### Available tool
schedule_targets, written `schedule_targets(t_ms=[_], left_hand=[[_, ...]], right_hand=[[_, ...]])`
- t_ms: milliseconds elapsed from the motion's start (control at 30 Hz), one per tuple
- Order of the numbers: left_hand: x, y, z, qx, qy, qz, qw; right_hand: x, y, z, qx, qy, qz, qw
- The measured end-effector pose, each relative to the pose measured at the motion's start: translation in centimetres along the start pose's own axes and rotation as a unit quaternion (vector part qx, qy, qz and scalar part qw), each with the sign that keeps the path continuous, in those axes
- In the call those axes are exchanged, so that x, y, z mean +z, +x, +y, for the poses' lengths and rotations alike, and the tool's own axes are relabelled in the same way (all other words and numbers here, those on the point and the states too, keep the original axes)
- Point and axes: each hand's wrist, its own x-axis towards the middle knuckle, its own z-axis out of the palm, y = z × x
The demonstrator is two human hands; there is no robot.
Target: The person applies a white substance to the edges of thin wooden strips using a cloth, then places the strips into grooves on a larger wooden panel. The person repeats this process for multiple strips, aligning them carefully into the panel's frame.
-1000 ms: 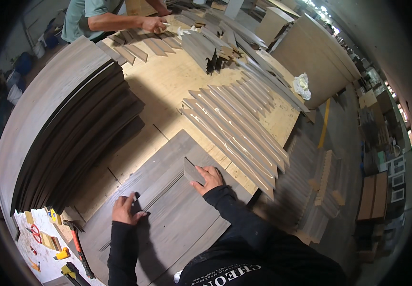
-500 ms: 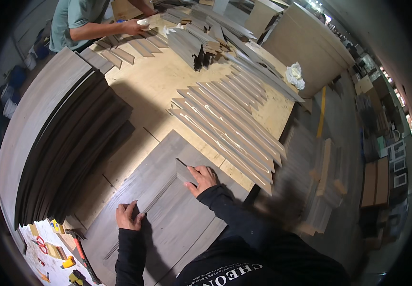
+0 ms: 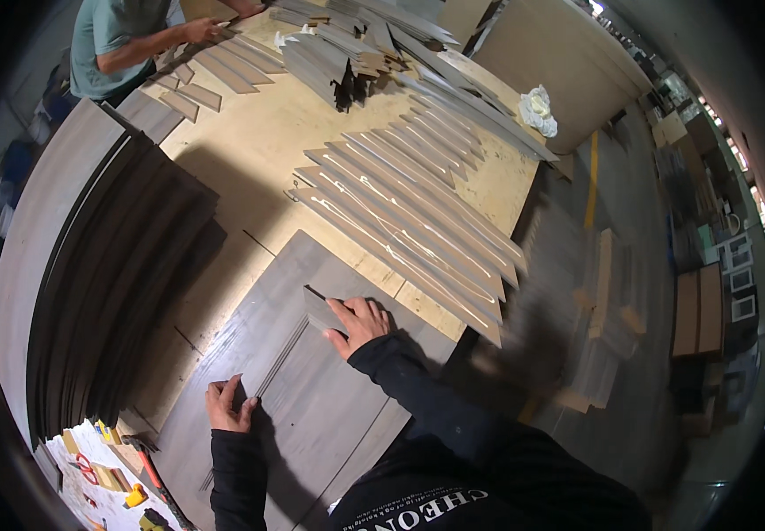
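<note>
In front of me a grey wood-grain panel [image 3: 329, 416] lies flat, with a narrow moulding [image 3: 280, 358] running along its middle. My right hand [image 3: 365, 327] grips a short grey moulding strip [image 3: 318, 307] with a mitred end, its thumb and fingers on either side. This strip meets the long moulding at a corner; the rest of it is hidden under the hand. At the other end of the long moulding, my left hand [image 3: 230, 405] rests on the panel. Its thumb and forefinger are apart, with nothing visible between them.
Beyond the panel lie several mitred strips [image 3: 400, 226] bearing pale glue lines. A tall stack of grey panels [image 3: 126, 257] stands left. Scissors [image 3: 87, 469], a red-handled hammer [image 3: 154, 478] and a yellow tape measure [image 3: 135, 496] lie lower left. A co-worker [image 3: 117, 49] handles strips at the far edge.
The whole view has shifted slightly, so the table sits higher and further left. My hands keep nearly the same places on the panel. The co-worker's hand has moved over the strips.
</note>
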Motion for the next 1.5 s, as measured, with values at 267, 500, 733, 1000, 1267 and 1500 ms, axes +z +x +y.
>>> schedule_targets(t_ms=[267,500,733,1000,1267,1500], left_hand=[[-1.0,0.4,-0.3,0.011,-0.016,-0.04,0.999],[-1.6,1.1,-0.1,0.006,-0.018,-0.082,0.996],[1.4,4.4,1.1,0.067,0.027,-0.065,0.995],[2.4,4.1,0.7,0.042,0.063,-0.076,0.994],[1.5,2.9,0.4,0.033,-0.158,0.053,0.985],[-0.5,-11.5,1.1,-0.193,-0.242,0.167,0.936]], right_hand=[[0.7,0.0,0.0,0.002,-0.003,0.029,1.0],[0.7,0.3,-0.2,0.013,0.0,0.027,1.0],[1.1,0.2,-0.4,-0.01,0.015,0.04,0.999],[2.0,-0.5,0.1,-0.023,0.015,0.055,0.998],[0.2,-0.4,2.5,-0.034,0.156,0.031,0.987],[-10.2,-14.2,14.9,0.273,0.015,0.262,0.925]])
